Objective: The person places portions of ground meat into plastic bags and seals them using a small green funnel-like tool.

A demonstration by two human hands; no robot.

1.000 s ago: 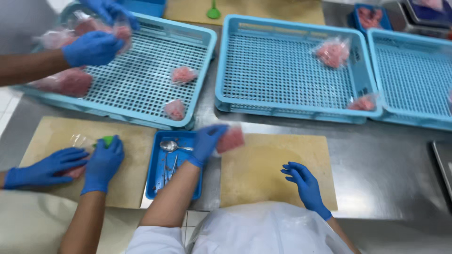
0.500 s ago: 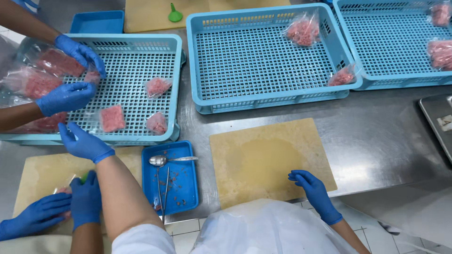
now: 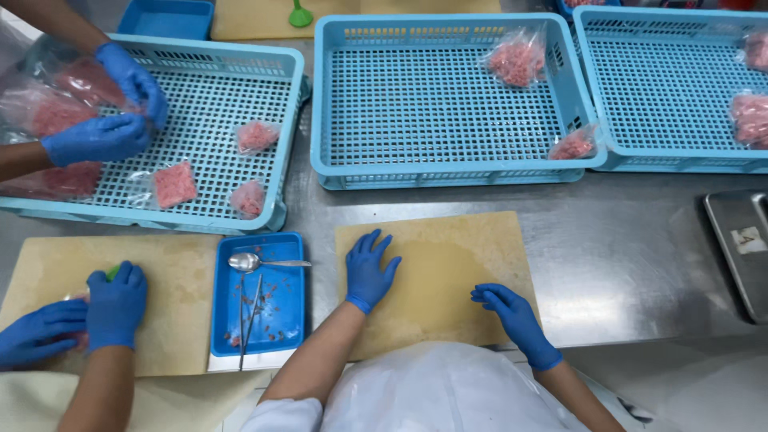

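The cutting board [image 3: 436,276] lies bare on the steel table just before me, my left hand [image 3: 368,268] flat and spread on it, my right hand [image 3: 508,308] loose at its right edge, both holding nothing. Beyond it, two clear bags of pink meat [image 3: 516,60] sit in the middle blue crate [image 3: 456,172], with more bagged in the crates on both sides, so some packing looks done.

The left hand [image 3: 369,270] and the right hand [image 3: 512,318] wear bright blue gloves. The cutting board [image 3: 448,264] under them is pale yellow-beige with a darker stain. The small tray [image 3: 280,320] is deep blue with red specks, and the spoon [image 3: 248,262] is silver. The 3 crates [image 3: 448,172] are light blue with a grid pattern. The meat bags [image 3: 516,60] are pink. The worktop [image 3: 632,256] is grey steel.
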